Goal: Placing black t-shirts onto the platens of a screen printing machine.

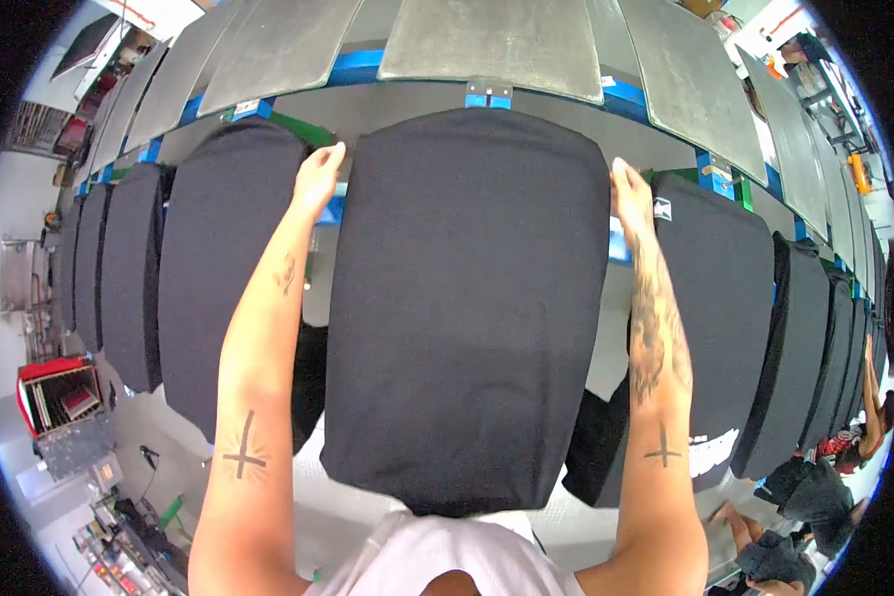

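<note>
A black garment (pixel 472 308), probably a T-shirt, is stretched smooth over a flat board in front of me, its lower end hanging toward my body. Beside its far left edge is my left hand (pixel 320 181), the fingers curled together and a narrow gap between them and the cloth. My right hand (pixel 631 194) is at the far right edge, close against the fabric, with bent fingers pointing away from me. No cloth shows pinched in either hand. Both forearms reach along the sides of the board.
Similar boards dressed in black garments curve away left (pixel 219 228) and right (pixel 715 298). Bare grey metal boards (pixel 492 45) on a blue frame (pixel 356 68) lie beyond. People (pixel 805 497) work at lower right. A red bin (pixel 60 392) stands far left.
</note>
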